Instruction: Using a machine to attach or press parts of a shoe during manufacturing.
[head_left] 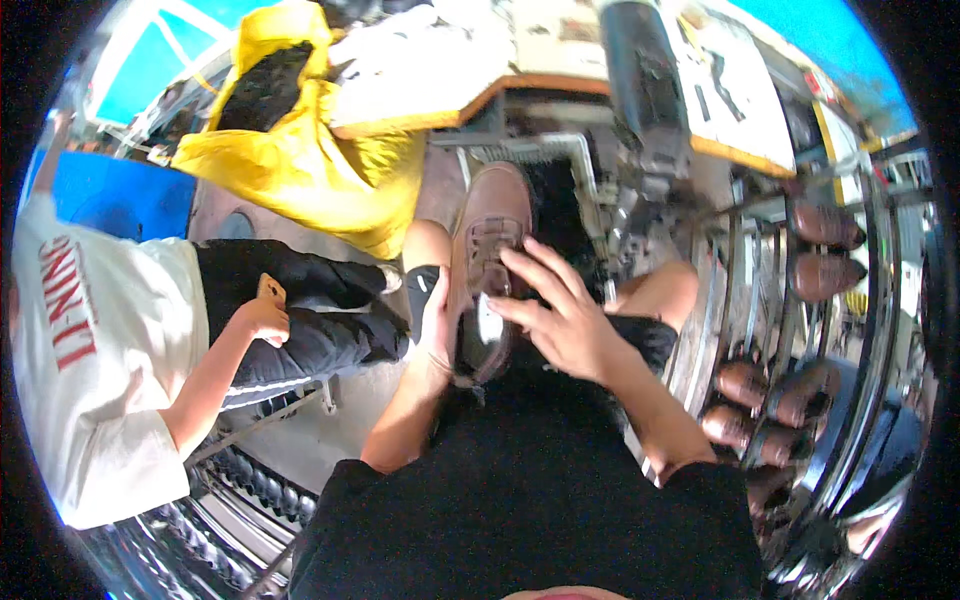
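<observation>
A brown lace-up shoe (493, 212) is held over my lap, its toe pointing away from me and its opening toward me. My left hand (436, 325) grips it along the left side near the heel. From the right, my right hand (572, 328) reaches over with fingers spread, their tips touching the laces and the edge of the opening. A pale patch, perhaps a label, shows inside the shoe. The left fingers are mostly hidden behind the shoe.
To the left stands a person in a white shirt (110, 350), holding a phone (271, 290). A yellow sack (290, 180) lies ahead-left by a workbench with an orange edge (400, 122). On the right, a metal rack carries several brown shoes (828, 277). A dark cylinder (642, 70) stands ahead.
</observation>
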